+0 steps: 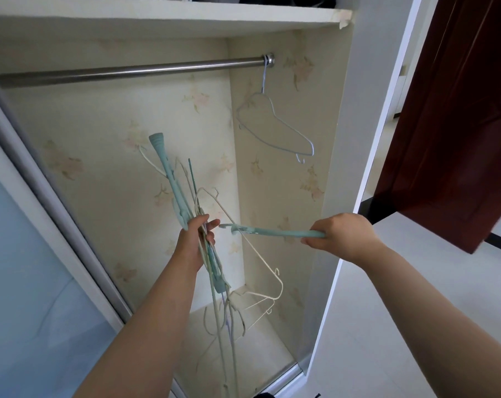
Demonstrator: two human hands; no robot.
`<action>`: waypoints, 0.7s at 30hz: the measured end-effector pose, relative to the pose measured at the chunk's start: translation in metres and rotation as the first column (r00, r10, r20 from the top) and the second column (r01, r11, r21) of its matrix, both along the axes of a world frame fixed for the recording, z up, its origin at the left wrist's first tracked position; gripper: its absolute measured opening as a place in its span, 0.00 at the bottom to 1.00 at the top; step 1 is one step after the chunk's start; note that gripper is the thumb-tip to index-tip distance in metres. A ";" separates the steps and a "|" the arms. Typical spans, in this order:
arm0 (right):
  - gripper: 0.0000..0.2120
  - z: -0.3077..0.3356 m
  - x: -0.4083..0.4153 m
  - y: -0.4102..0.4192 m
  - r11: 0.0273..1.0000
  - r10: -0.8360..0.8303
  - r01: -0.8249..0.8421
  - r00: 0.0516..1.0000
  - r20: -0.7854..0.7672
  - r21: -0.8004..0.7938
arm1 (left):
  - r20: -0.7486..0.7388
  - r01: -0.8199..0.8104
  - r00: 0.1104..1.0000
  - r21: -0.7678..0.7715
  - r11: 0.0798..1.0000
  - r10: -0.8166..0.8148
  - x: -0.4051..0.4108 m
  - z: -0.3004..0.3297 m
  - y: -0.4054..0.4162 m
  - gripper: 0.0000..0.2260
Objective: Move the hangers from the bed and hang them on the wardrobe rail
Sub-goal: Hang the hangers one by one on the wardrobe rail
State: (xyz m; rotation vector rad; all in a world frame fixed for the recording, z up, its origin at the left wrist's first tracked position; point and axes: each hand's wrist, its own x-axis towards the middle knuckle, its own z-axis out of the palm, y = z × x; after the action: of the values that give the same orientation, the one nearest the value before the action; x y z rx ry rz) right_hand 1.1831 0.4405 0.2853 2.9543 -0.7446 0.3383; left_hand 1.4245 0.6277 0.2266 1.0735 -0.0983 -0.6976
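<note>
The wardrobe [123,168] is standing open, its papered interior showing beneath an upper shelf [157,17]. The wardrobe rail [128,71] is running across the top of the compartment, and one pale blue wire hanger [275,124] is already hanging at its far right end, close to the bracket.

The left hand [197,242] is gripping a bundle of hangers [215,254], teal plastic and white wire mixed, fingers curled round the middle of the bunch, which is tilting upward to the left and trailing down toward the wardrobe floor. The right hand [344,237] is pinching one end of a single teal hanger [272,232], which is lying roughly level between the two hands; its hook end is sitting just beside the left thumb, and whether it is free of the bundle cannot be told.

Judgement: the step in hand is separating this hanger. It is best drawn clear sideways so no wire loop is snagging, then turned hook-up and lifted over the rail beside the blue one. The bed is out of view.
</note>
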 end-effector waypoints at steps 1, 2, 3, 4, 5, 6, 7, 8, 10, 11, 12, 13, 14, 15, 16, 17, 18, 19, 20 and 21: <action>0.18 0.002 -0.003 -0.005 1.000 -0.015 0.015 1.000 0.021 0.015 | -0.015 -0.008 1.000 -0.014 1.000 0.007 0.002 0.001 0.001 0.07; 0.18 0.004 -0.005 -0.010 0.999 -0.035 0.033 0.998 0.048 0.042 | -0.038 -0.025 0.999 -0.030 0.999 0.024 0.005 0.001 0.001 0.07; 0.19 0.006 -0.008 -0.015 0.995 -0.061 0.055 0.995 0.080 0.082 | -0.067 -0.052 0.997 -0.049 0.997 0.049 0.008 0.002 0.001 0.08; 0.20 0.009 -0.009 -0.019 0.988 -0.093 0.078 0.990 0.110 0.132 | -0.092 -0.085 0.993 -0.064 0.994 0.079 0.011 0.002 0.000 0.09; 0.21 0.011 -0.010 -0.022 0.978 -0.127 0.101 0.983 0.133 0.183 | -0.110 -0.118 0.988 -0.072 0.990 0.110 0.014 0.002 0.000 0.10; 0.21 0.014 -0.010 -0.023 0.967 -0.158 0.122 0.976 0.150 0.224 | -0.121 -0.146 0.983 -0.072 0.987 0.137 0.016 0.001 -0.001 0.10; 0.21 0.015 -0.008 -0.023 0.959 -0.182 0.138 0.969 0.165 0.248 | -0.127 -0.166 0.979 -0.069 0.984 0.156 0.018 0.001 -0.001 0.11; 0.19 0.016 -0.005 -0.022 0.953 -0.198 0.146 0.964 0.179 0.267 | -0.131 -0.177 0.977 -0.066 0.982 0.167 0.019 0.000 -0.001 0.11; 0.11 0.017 0.008 -0.018 0.935 -0.210 0.124 0.948 0.237 0.332 | -0.135 -0.181 0.976 -0.065 0.981 0.172 0.019 0.000 -0.002 0.11; 0.07 0.018 0.016 -0.016 0.918 -0.213 0.089 0.934 0.288 0.387 | -0.134 -0.179 0.976 -0.066 0.982 0.169 0.019 0.002 -0.003 0.11; 0.08 0.020 0.025 -0.014 0.892 -0.207 0.030 0.913 0.351 0.450 | -0.132 -0.176 0.977 -0.067 0.982 0.166 0.018 0.005 -0.005 0.10; 0.09 0.023 0.035 -0.012 0.860 -0.199 -0.045 0.887 0.416 0.508 | -0.130 -0.172 0.978 -0.067 0.983 0.162 0.018 0.009 -0.006 0.10; 0.10 0.029 0.044 -0.011 0.827 -0.199 -0.115 0.857 0.476 0.551 | -0.128 -0.170 0.979 -0.064 0.983 0.161 0.018 0.014 -0.008 0.10; 0.11 0.036 0.054 -0.010 0.800 -0.202 -0.172 0.824 0.529 0.574 | -0.128 -0.172 0.978 -0.061 0.983 0.163 0.019 0.020 -0.009 0.10; 0.10 0.045 0.063 -0.010 0.783 -0.210 -0.216 0.791 0.574 0.584 | -0.127 -0.177 0.977 -0.061 0.982 0.168 0.019 0.025 -0.010 0.10; 0.10 0.053 0.073 -0.011 0.771 -0.221 -0.251 0.757 0.614 0.586 | -0.128 -0.185 0.976 -0.068 0.980 0.175 0.020 0.031 -0.011 0.10; 0.10 0.063 0.083 -0.012 0.763 -0.230 -0.280 0.724 0.650 0.582 | -0.129 -0.193 0.975 -0.079 0.978 0.182 0.021 0.037 -0.012 0.10; 0.10 0.072 0.094 -0.014 0.760 -0.237 -0.304 0.694 0.680 0.574 | -0.131 -0.200 0.974 -0.093 0.975 0.187 0.022 0.042 -0.012 0.11; 0.10 0.081 0.106 -0.015 0.756 -0.243 -0.324 0.667 0.704 0.568 | -0.132 -0.204 0.973 -0.105 0.973 0.190 0.023 0.047 -0.012 0.11; 0.10 0.088 0.117 -0.017 0.753 -0.248 -0.341 0.645 0.723 0.563 | -0.135 -0.207 0.972 -0.116 0.972 0.191 0.024 0.051 -0.011 0.11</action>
State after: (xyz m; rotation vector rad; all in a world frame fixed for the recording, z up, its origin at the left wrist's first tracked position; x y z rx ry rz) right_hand 1.3000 0.4232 0.3735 3.4093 -1.0101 1.8062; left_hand 1.4481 0.6164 0.2779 0.9000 0.0693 -0.5659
